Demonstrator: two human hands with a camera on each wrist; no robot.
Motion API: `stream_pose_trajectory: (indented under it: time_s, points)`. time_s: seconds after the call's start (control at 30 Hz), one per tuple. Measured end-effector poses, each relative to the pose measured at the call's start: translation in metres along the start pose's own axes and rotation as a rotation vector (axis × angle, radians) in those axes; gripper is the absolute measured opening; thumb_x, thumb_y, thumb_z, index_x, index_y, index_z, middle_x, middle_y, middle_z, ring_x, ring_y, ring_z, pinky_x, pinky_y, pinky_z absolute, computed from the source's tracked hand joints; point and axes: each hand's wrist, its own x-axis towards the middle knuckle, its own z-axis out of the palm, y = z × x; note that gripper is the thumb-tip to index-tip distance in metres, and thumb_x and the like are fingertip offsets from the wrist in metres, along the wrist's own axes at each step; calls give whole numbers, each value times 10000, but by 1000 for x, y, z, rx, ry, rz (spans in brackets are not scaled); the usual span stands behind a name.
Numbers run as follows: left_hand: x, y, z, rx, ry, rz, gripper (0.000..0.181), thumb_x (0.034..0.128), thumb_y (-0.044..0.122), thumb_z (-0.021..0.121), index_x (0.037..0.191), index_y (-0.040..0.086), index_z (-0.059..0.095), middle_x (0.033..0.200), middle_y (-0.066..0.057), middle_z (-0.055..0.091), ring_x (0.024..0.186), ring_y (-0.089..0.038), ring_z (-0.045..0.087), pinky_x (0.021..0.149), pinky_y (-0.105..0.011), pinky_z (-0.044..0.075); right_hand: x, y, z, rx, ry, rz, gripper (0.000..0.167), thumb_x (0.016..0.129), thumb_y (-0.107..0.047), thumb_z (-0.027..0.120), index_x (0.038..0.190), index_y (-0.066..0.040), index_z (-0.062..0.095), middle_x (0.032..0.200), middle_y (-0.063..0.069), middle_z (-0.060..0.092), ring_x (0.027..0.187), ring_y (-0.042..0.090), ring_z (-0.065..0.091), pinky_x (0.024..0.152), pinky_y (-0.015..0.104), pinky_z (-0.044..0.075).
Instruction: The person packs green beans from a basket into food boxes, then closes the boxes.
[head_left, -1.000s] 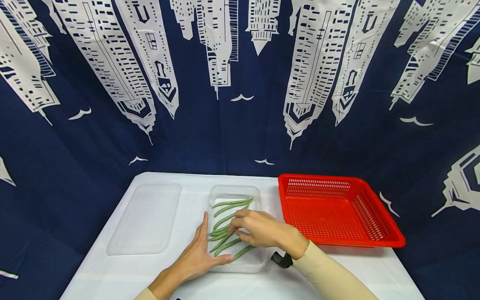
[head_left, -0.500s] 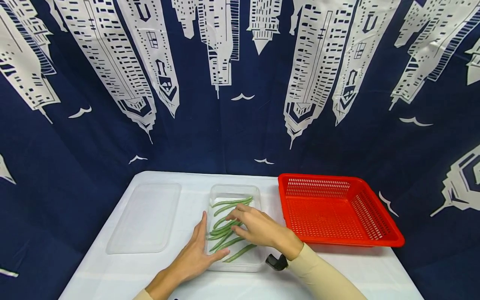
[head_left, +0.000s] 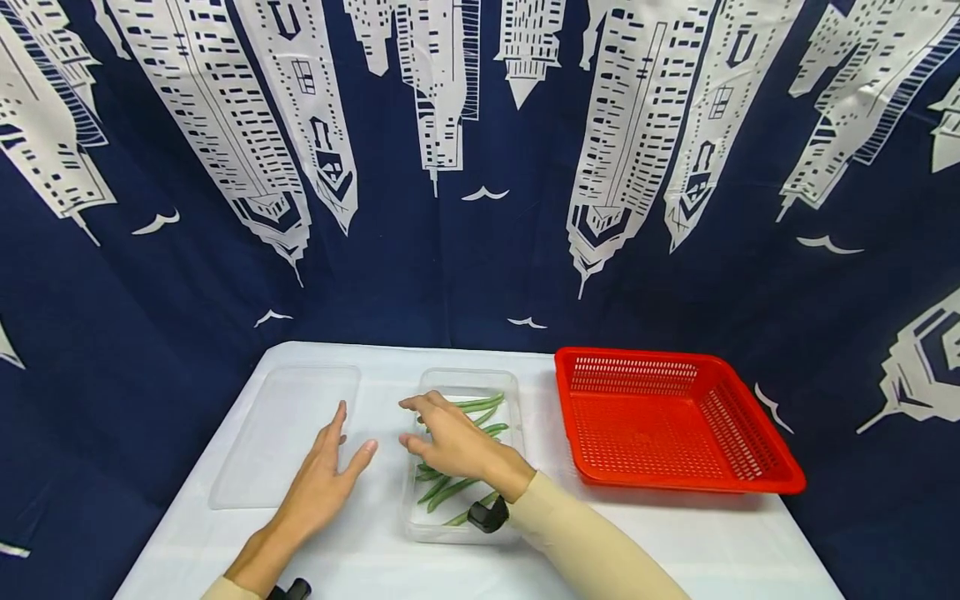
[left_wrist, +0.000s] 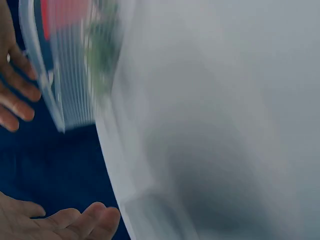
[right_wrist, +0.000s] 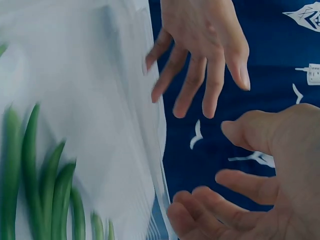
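Several green beans [head_left: 453, 496] lie spread in a clear plastic container [head_left: 465, 534] at the table's middle; the right wrist view shows their ends [right_wrist: 32, 165] up close. Above the container hovers my right hand [head_left: 461, 442], fingers loosely extended to the left, holding nothing. It hides part of the beans. My left hand [head_left: 315, 483] is off the container, over the near right part of a flat translucent lid [head_left: 277, 433]. Its fingers are spread, the thumb stands apart, and nothing is in it. In the left wrist view the container's ribbed wall [left_wrist: 75, 75] is blurred.
A red perforated basket [head_left: 660, 433] stands on the table right of the container. Behind the white-covered table [head_left: 600, 550] hangs a dark blue cloth [head_left: 450, 275] printed with white buildings and birds. Black wrist cameras sit at both wrists.
My left hand has left the container's side and moved left to the lid. My right hand has risen from the beans and shifted left, its fingers now extended.
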Motion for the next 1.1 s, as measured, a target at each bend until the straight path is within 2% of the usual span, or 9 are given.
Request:
stream_pose_trajectory:
  time_s: [0.1,0.23,0.47,0.63,0.77,0.87,0.93,1.0,1.1]
  points:
    - [7,-10,-20,55,6,-26,989,1201,634,539,1879,55,109,1874,-361,272,1673,-610,427,1311,-815,395,13,-10,11,41,-5,52,615,1166,-355,727,1698,-85,578,1650,140,642,1425,264,726,1159,398,630]
    - [17,-26,-44,113,9,-68,1004,1202,656,505,1865,7,121,1879,-397,207,1721,-646,280,1358,-824,298,29,-23,23,74,-18,98,673,1168,-407,711,1722,-62,548,1689,156,621,1454,271,708,1187,415,618]
    - [35,-57,-80,217,-52,-212,1102,1181,761,401,1852,-23,16,1882,-438,51,1713,-727,132,1341,-892,204,55,-41,49,140,-52,151,736,1169,-443,688,1717,20,525,1743,182,603,1626,293,584,1333,428,514]
    - [41,-78,-99,262,-83,-282,1135,1181,770,345,1817,-96,-21,1844,-494,0,1665,-804,95,1319,-920,194,72,-49,68,206,-84,237,790,1150,-472,711,1740,7,493,1686,215,651,1612,278,608,1332,388,510]
    - [39,-91,-104,277,-111,-318,1142,1185,758,309,1788,-156,-17,1803,-541,9,1643,-826,92,1327,-906,195,80,-51,84,314,-113,325,806,1143,-488,712,1748,-8,484,1738,186,617,1663,285,564,1381,405,458]
    - [37,-98,-104,283,-142,-349,1156,1181,766,276,1772,-186,-5,1780,-570,31,1630,-831,120,1323,-906,218,82,-51,95,432,-131,400,804,1137,-483,729,1751,-24,486,1768,177,586,1479,312,731,1330,431,519]
    - [35,-100,-103,293,-159,-368,1166,1178,775,263,1764,-202,12,1770,-576,58,1614,-838,153,1312,-908,247,81,-51,101,499,-133,431,805,1130,-471,748,1749,-27,489,1759,184,593,1239,310,838,1229,424,602]
    - [34,-100,-102,302,-163,-376,1170,1177,783,252,1761,-209,39,1767,-574,96,1607,-838,179,1305,-908,267,81,-50,105,557,-125,441,807,1123,-446,766,1746,-14,488,1743,208,600,994,314,866,1081,422,678]
    - [34,-96,-101,312,-153,-380,1159,1181,782,250,1760,-209,81,1750,-576,160,1593,-831,225,1289,-903,303,81,-50,106,629,-105,443,813,1122,-407,773,1746,16,469,1738,252,586,969,308,857,967,415,715]
